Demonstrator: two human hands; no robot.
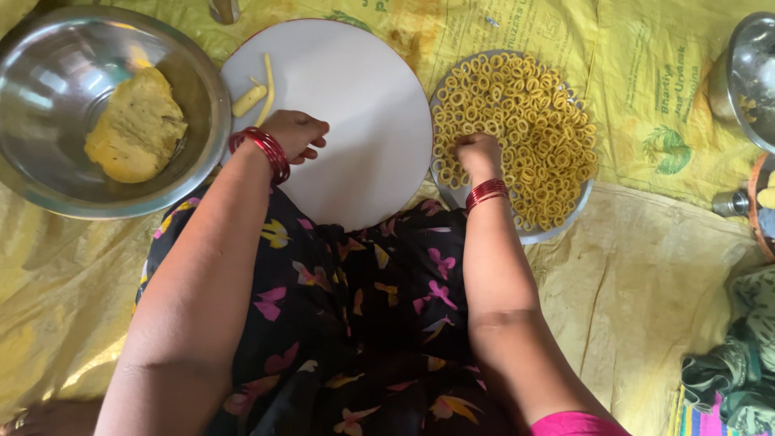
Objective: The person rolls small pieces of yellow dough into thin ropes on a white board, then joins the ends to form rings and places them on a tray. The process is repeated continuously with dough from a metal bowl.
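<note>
The left hand [295,133] rests on the white board [355,145], fingers curled loosely; whether it grips anything cannot be told. Just beyond its knuckles lie a short dough roll [249,101] and a thin dough strip [267,89]. Further to its left stands a steel bowl [48,64] holding a dough lump [137,125]. The right hand [478,153] is clenched over the dough rings [525,121], fingertips among them; a pinched ring cannot be confirmed. The rings fill a plate [557,230] touching the board's edge.

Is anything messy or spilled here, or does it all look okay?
Nothing looks spilled. The dough rings all sit on their plate, the dough lump lies in the steel bowl, and two dough strips rest on the white round board.
</note>
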